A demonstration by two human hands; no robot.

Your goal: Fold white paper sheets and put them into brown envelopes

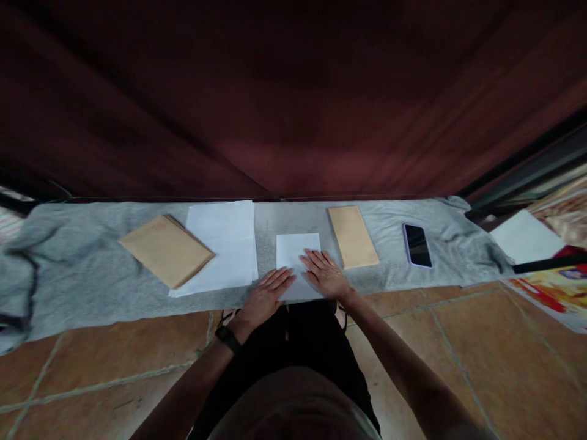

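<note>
A small white sheet of paper (293,247), seemingly folded, lies flat at the front middle of the cloth. My left hand (268,294) rests on its left edge with the fingers stretched out. On its right side my right hand (326,275) lies flat, fingers spread and palm down. Neither hand grips anything. Just right of the paper is a brown envelope (354,237). To the left, larger white sheets (224,238) lie in a stack, partly covered by a pile of brown envelopes (166,250).
Grey cloth (101,299) covers the long narrow surface. A phone (417,245) with a purple edge lies on the right. Behind hangs a dark red curtain (284,110). A white sheet-like item (527,237) is at the far right, above the tiled floor (426,342).
</note>
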